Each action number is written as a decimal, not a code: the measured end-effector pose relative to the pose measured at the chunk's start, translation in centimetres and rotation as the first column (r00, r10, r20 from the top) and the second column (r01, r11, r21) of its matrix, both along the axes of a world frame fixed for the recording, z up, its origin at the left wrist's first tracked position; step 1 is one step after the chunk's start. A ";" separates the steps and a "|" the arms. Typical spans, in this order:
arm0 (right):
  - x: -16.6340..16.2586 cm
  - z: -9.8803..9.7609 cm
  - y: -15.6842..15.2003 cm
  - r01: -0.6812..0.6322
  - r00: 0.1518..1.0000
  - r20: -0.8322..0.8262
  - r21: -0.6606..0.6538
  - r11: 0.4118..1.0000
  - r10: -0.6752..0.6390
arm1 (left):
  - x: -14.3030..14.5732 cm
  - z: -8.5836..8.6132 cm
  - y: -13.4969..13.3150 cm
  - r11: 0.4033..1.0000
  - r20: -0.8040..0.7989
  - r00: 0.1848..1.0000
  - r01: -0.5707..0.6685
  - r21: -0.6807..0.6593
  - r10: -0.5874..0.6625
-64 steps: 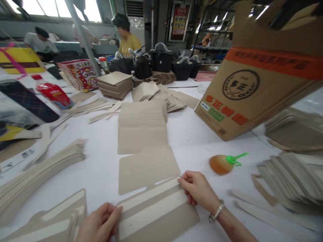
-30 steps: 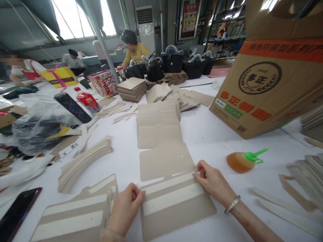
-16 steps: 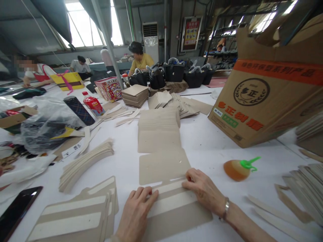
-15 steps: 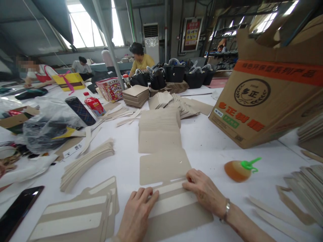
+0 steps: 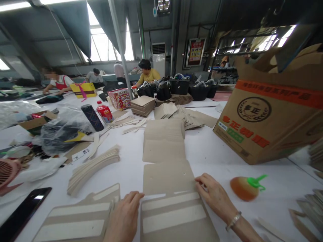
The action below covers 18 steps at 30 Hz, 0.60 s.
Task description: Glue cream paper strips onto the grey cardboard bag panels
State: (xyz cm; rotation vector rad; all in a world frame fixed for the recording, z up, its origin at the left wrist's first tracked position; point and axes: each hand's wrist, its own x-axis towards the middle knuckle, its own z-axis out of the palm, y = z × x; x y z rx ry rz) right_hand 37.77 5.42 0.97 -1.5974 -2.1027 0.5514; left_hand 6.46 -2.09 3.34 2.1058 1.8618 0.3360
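A grey-beige cardboard panel (image 5: 181,232) with two pale strips across it lies flat in front of me. My left hand (image 5: 125,215) is beside its left edge, fingers extended and holding nothing visible. At the upper right corner, my right hand (image 5: 215,196), with a metal bracelet at the wrist, rests its loosely bent fingers and thumb by the edge, apart from each other. Just beyond lies a plain panel (image 5: 166,176), leading to an overlapping row of panels (image 5: 164,148). Left of my left hand is a pile of panels with strips (image 5: 75,218).
A fanned stack of pale strips (image 5: 94,168) and a phone (image 5: 27,210) lie on the left. To the right are a glue bottle (image 5: 244,189) with a green nozzle and a big cardboard box (image 5: 254,134). Black bags (image 5: 180,85) and several people are farther back.
Both hands have moved off the strips on the panel, the left one outward to the left and the right one to the right edge. The head view has tilted up a little.
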 end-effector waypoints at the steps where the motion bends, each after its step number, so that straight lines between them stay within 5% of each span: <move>1: 0.4 -0.1 0.0 0.014 1.000 -0.006 -0.003 1.000 -0.014 | -0.6 0.0 -0.3 1.000 0.022 0.999 -0.028 0.005 0.028; 11: 2.1 -1.4 -3.1 0.096 0.992 -0.086 -0.002 0.995 -0.096 | -1.0 0.4 -3.4 0.999 -0.042 0.998 -0.037 -0.021 0.037; 18: 2.0 -1.2 -4.7 0.092 0.995 -0.033 0.052 0.994 -0.090 | 0.2 0.5 -2.7 0.998 -0.090 0.995 0.035 -0.047 -0.040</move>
